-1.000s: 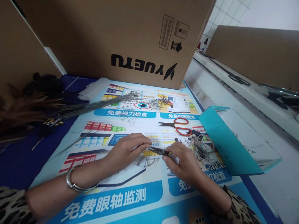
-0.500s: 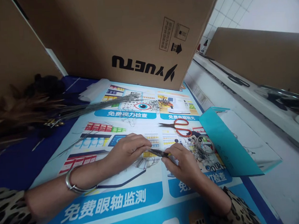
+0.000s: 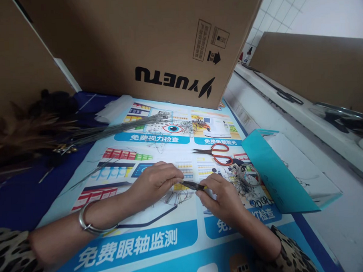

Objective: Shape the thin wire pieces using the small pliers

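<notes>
My right hand [image 3: 221, 194] is closed round the handles of small dark pliers [image 3: 193, 186], whose jaws point left. The tips of the pliers meet the pinched fingertips of my left hand [image 3: 159, 179]. Whatever those left fingers hold is too small and hidden to make out. Just below lies a loose bunch of thin wire pieces [image 3: 176, 197] on the printed sheet. Beyond my right hand rest scissors with orange-red handles [image 3: 220, 154], blades pointing left. To the right of that hand is a tangle of wire pieces and dark rings [image 3: 246, 185].
A large cardboard box [image 3: 153, 41] stands at the back. An open teal box [image 3: 279, 176] sits at the right. Long thin wires [image 3: 124, 128] and brown feathery material [image 3: 21, 131] lie at the left. A white ledge [image 3: 313, 118] runs along the right.
</notes>
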Demonstrator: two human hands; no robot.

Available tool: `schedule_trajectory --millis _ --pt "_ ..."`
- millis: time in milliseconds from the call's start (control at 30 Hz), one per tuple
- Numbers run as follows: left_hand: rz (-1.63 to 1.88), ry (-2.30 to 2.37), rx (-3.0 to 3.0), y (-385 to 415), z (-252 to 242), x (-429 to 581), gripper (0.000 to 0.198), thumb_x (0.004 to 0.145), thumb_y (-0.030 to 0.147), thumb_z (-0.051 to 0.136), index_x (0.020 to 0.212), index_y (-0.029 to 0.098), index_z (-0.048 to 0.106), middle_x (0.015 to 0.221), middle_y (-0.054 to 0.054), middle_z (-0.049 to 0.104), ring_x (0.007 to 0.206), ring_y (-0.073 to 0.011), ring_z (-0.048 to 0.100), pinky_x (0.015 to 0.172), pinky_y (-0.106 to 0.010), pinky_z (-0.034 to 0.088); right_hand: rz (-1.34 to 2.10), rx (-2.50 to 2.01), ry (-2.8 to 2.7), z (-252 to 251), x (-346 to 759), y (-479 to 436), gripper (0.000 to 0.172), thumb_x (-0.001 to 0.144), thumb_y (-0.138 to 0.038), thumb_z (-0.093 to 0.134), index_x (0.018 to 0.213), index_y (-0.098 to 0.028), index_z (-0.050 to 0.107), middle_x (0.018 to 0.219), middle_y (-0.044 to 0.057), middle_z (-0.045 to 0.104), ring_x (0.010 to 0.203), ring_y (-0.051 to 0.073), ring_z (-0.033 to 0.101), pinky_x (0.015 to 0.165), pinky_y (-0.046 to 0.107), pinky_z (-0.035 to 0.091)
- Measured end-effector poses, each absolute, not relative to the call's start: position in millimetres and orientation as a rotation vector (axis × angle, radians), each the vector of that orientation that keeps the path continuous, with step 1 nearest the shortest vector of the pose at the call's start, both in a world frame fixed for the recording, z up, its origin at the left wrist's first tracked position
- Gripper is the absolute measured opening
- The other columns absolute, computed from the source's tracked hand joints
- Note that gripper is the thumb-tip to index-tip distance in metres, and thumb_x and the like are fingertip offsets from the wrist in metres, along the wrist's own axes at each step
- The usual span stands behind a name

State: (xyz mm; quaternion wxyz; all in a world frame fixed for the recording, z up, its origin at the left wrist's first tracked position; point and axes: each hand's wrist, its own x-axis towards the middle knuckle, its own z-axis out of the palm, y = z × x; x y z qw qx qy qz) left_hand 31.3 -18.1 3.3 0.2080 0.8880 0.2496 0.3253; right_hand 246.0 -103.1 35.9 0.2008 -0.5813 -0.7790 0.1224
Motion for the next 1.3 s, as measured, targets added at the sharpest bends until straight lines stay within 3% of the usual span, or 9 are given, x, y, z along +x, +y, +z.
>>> schedule_trajectory --millis 600,867,1133,1300 --pt "0.878 0.667 2.424 -17 7 29 0.015 0.087 0.02 0.047 0.088 0.019 0.062 0.082 -0.004 0.067 0.079 -0.0163 0.058 0.072 -0.028 0.045 0.413 -1.615 -2.186 37 244 -105 0.015 0.084 -0.029 0.05 0.088 -0.018 0.059 0.085 0.006 0.059 0.079 0.017 0.055 0.068 0.026 0.041" --pt "0.801 0.786 2.034 -21 18 33 0.016 0.085 0.027 0.051 0.085 0.019 0.065 0.085 -0.002 0.068 0.078 -0.0152 0.062 0.071 -0.025 0.048 0.521 -1.601 -2.077 36 244 -104 0.012 0.082 -0.027 0.053 0.087 -0.018 0.059 0.081 0.004 0.058 0.074 0.016 0.053 0.061 0.023 0.038" --pt "0.691 0.806 1.693 -21 17 34 0.023 0.082 0.036 0.055 0.096 0.019 0.061 0.093 -0.005 0.068 0.084 -0.0196 0.062 0.076 -0.034 0.05 0.722 -1.562 -1.919 39 243 -104 0.013 0.085 -0.026 0.049 0.077 -0.018 0.056 0.069 -0.001 0.052 0.067 0.013 0.049 0.058 0.022 0.036" --pt "0.657 0.73 1.544 -22 13 34 0.02 0.081 0.034 0.056 0.093 0.018 0.059 0.088 -0.006 0.068 0.08 -0.0187 0.063 0.07 -0.033 0.051 0.774 -1.568 -1.869 38 243 -104 0.013 0.084 -0.026 0.049 0.076 -0.018 0.055 0.068 -0.001 0.051 0.065 0.012 0.048 0.057 0.022 0.036"
